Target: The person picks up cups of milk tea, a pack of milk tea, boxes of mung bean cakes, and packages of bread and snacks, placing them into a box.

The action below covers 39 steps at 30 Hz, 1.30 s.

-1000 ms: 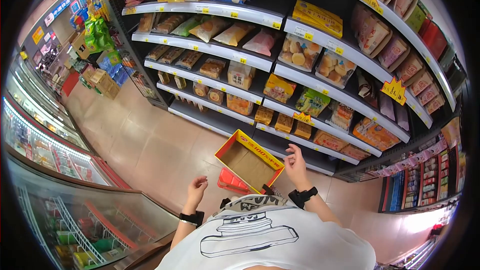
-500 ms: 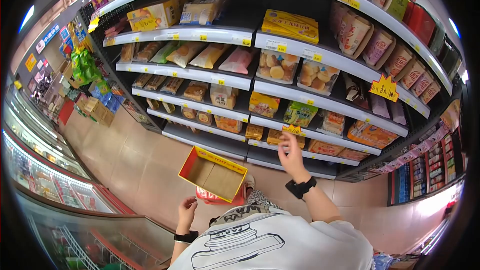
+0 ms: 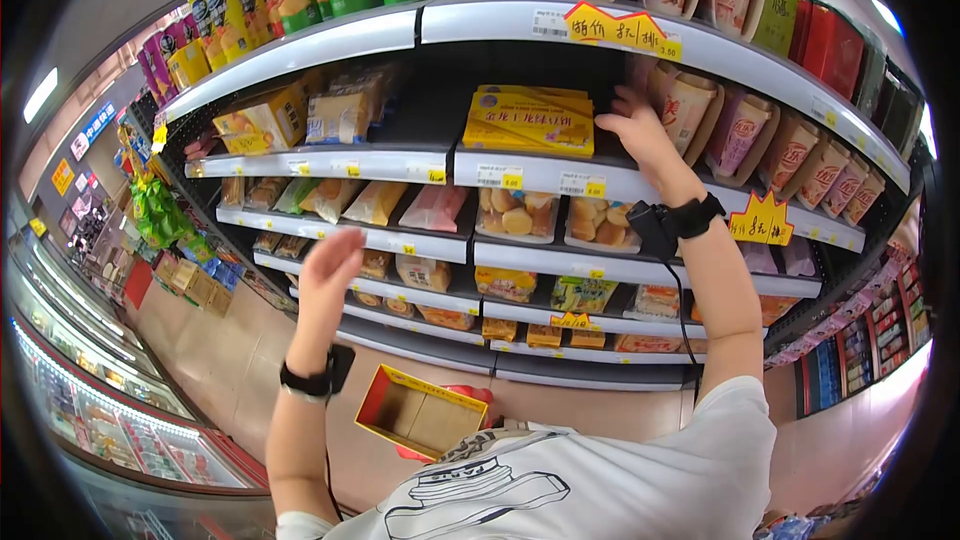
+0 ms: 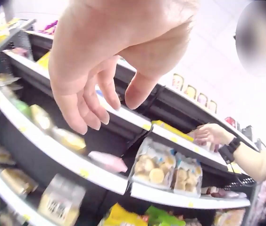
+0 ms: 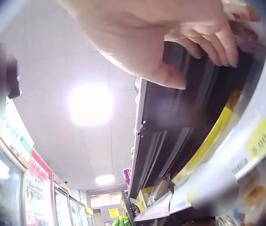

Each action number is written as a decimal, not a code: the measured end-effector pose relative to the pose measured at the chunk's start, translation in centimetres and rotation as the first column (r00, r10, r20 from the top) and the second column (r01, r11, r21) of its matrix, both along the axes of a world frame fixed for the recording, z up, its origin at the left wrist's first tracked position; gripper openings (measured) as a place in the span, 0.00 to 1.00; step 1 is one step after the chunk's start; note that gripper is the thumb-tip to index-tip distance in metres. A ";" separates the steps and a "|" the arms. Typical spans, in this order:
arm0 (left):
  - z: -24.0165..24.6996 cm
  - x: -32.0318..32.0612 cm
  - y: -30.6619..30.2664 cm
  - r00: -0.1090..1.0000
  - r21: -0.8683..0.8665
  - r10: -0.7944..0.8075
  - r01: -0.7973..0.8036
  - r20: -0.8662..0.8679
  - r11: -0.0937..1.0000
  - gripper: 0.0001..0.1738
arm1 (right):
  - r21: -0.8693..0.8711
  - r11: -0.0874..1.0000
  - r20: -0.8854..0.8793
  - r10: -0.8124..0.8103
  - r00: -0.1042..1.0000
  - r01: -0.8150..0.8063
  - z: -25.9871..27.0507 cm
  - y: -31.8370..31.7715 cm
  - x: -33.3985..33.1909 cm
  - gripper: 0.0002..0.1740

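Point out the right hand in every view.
Head: right hand upper right of centre, reaching onto a shelf beside yellow boxes.
Left wrist: right hand small, right of centre, at that shelf.
Right wrist: right hand large, across the top.
Shared landmark: the shelf edge with yellow price tags under the hand.

Whether anything is touched by the right hand (image 3: 640, 135) cannot be told; the price labels (image 3: 487, 177) are too small to be read.

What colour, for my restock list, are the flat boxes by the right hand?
Yellow flat boxes beside the right hand; head view best.
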State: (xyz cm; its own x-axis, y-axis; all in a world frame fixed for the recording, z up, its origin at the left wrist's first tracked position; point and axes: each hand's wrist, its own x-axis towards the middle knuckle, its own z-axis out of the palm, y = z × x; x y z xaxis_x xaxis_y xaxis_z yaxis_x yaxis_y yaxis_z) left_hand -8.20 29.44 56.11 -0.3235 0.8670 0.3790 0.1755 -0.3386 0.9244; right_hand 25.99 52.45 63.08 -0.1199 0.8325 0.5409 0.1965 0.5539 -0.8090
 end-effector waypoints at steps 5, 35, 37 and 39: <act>8.2 3.6 10.5 0.975 -0.011 -0.216 0.216 -0.046 0.976 0.25 | -0.378 0.902 -0.204 0.140 0.969 -0.210 -0.8 3.4 -1.1 0.37; 8.1 8.1 22.3 0.827 -0.152 -0.344 0.448 0.445 0.881 0.18 | -0.110 0.945 -0.231 0.277 0.933 -0.307 -1.3 1.5 -3.3 0.27; 7.9 7.6 22.6 0.804 -0.121 -0.376 0.477 0.460 0.871 0.18 | -0.101 0.940 -0.300 0.283 0.911 -0.325 -1.2 1.0 -3.3 0.27; 7.8 7.4 22.8 0.780 -0.088 -0.408 0.504 0.474 0.859 0.19 | -0.112 0.933 -0.316 0.293 0.903 -0.342 -1.2 1.0 -3.2 0.27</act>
State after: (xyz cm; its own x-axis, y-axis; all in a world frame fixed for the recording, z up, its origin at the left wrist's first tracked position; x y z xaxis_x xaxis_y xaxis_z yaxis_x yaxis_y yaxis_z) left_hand -0.84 52.28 63.91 0.0438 0.9938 0.1018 -0.3772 -0.0779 0.9229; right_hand 22.78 53.47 61.83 -0.2511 0.8547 0.4544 -0.2236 0.4055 -0.8863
